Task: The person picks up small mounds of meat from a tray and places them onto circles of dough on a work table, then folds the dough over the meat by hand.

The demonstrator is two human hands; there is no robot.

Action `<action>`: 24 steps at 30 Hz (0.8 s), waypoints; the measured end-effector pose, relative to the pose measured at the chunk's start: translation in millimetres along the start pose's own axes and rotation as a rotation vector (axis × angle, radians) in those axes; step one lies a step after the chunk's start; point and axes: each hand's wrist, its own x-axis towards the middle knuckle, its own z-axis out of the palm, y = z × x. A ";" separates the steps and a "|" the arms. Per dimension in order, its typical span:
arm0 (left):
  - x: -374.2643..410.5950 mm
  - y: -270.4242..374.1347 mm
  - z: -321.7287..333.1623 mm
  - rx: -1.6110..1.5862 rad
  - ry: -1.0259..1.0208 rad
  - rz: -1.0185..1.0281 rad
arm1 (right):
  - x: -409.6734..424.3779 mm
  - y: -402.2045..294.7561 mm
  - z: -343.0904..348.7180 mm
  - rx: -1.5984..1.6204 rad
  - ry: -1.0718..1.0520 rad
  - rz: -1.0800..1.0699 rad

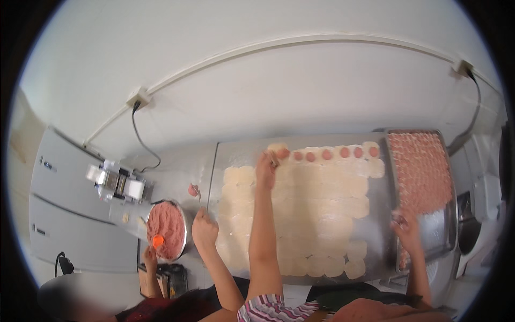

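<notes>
My left hand (266, 171) reaches over a metal table to the back row of round dough wrappers. Its fingertips are at a wrapper (277, 146) bearing a ball of pink minced filling (283, 153); blur hides whether they grip it. To its right, several filling portions (326, 153) sit along the same row. A broad sheet of overlapping wrappers (318, 209) covers the table in front of me. My right hand (407, 227) is bent at the left rim of a metal tray (454, 225). Its fingers are curled and what they hold is unclear. Rows of small pink-and-white filled dumplings (420, 173) cover most of the tray.
At left, a co-worker's hand (205, 229) holds a utensil with pink filling (194, 190). Their other hand (150, 255) is by an orange scoop (158, 241) in a bowl of minced filling (165, 223). A small machine (116, 183) stands behind the bowl; cables hang from wall outlets (138, 96).
</notes>
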 end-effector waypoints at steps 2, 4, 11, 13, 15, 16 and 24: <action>-59.9 -16.8 85.1 -0.284 -0.155 -0.122 | 15.4 2.1 -0.7 0.112 -0.021 -0.022; -105.4 -79.3 117.5 -0.372 -0.315 -0.226 | 34.6 -8.2 -1.4 0.321 -0.103 0.075; -286.0 -133.5 280.2 -0.627 -0.254 -0.487 | -1.3 38.7 -75.0 0.594 -0.253 0.216; -323.7 -148.3 305.6 -0.683 -0.215 -0.486 | -26.5 55.2 -100.0 0.622 -0.246 0.220; -348.0 -169.5 320.2 -0.683 -0.277 -0.538 | -44.7 58.4 -129.5 0.700 -0.292 0.288; -359.5 -177.8 326.8 -0.683 -0.311 -0.563 | -53.2 56.8 -144.6 0.737 -0.315 0.320; -437.5 -181.8 399.7 -1.089 -0.292 -0.705 | -115.1 82.7 -211.5 0.981 -0.367 0.060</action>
